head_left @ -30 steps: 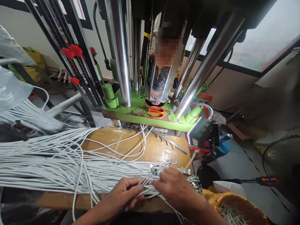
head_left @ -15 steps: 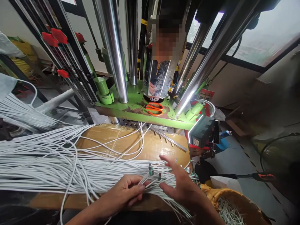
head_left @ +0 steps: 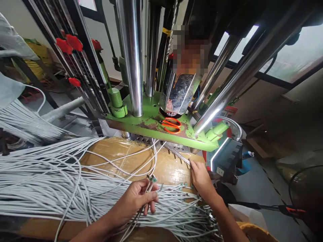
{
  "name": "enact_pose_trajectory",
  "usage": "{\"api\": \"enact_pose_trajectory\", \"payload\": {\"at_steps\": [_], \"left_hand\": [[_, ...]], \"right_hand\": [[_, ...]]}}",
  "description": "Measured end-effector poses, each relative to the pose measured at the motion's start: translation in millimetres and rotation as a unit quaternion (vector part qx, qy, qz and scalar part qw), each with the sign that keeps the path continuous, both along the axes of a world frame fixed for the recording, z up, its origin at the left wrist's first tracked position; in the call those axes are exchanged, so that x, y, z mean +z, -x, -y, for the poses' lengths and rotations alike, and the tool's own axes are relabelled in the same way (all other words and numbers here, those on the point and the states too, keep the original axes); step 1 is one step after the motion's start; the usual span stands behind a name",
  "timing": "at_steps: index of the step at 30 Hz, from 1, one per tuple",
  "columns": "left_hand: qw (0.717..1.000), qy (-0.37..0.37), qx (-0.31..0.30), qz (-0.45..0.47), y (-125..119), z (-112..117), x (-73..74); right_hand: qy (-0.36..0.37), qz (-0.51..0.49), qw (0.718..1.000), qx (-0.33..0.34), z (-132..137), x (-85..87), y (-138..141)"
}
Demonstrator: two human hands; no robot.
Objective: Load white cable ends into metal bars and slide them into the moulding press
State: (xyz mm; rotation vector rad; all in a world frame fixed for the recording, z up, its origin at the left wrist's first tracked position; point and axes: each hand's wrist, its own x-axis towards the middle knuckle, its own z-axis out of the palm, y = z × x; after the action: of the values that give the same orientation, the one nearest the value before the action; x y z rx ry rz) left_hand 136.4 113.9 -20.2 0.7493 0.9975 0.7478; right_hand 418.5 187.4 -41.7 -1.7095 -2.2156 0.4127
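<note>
My left hand point(head_left: 138, 198) is closed around a few white cables, whose green-tipped connector ends point(head_left: 152, 178) stick up past the fingers. My right hand point(head_left: 202, 176) pinches the near end of a thin metal bar point(head_left: 180, 156) with small brass-coloured tabs along it. The bar slants over the brown-taped board point(head_left: 121, 153), its far end close to the machine's lower plate. Below both hands spreads a thick layer of white cables point(head_left: 108, 188), many with green ends at the right. A few looped cables point(head_left: 154, 158) run from the board into the machine.
A green press plate point(head_left: 141, 125) with steel columns point(head_left: 133, 67) stands ahead, orange-handled scissors point(head_left: 171, 125) lying on it. To the right is a dark control box point(head_left: 227, 156); a yellow-lined container point(head_left: 254, 232) sits at lower right. Behind a shiny cylinder, a person is partly visible.
My right hand has moved from above the cable ends up to the metal bar and closed on it. My left hand has lifted its cables slightly. The camera view has shifted a little.
</note>
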Motion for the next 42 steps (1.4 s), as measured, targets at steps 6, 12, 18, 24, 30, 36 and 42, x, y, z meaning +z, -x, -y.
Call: {"api": "enact_pose_trajectory", "payload": {"at_steps": [6,12,18,24,30,36,42], "left_hand": [[0.958,-0.221,-0.053,-0.176,6,-6,-8.1],[0.860,-0.439,-0.137,-0.223,4,1,-9.5],[0.792,-0.527,-0.170,-0.255,-5,10,-13.8],[0.754,-0.569,-0.160,-0.287,-7,11,-26.2],[0.723,-0.606,-0.128,-0.305,-8,16,-33.0],[0.704,-0.639,-0.101,-0.295,-10,10,-26.3],[0.704,-0.635,-0.110,-0.296,-9,11,-29.2]], "right_hand": [[0.036,-0.006,0.999,-0.002,6,21.5,8],[0.149,-0.129,0.980,-0.008,55,31.0,51],[0.223,-0.335,0.910,-0.095,98,9.3,90],[0.192,-0.376,0.903,-0.079,99,7.2,92],[0.195,-0.371,0.904,-0.084,101,5.7,93],[0.206,-0.384,0.894,-0.106,102,9.3,96],[0.204,-0.396,0.889,-0.108,100,7.6,97]]}}
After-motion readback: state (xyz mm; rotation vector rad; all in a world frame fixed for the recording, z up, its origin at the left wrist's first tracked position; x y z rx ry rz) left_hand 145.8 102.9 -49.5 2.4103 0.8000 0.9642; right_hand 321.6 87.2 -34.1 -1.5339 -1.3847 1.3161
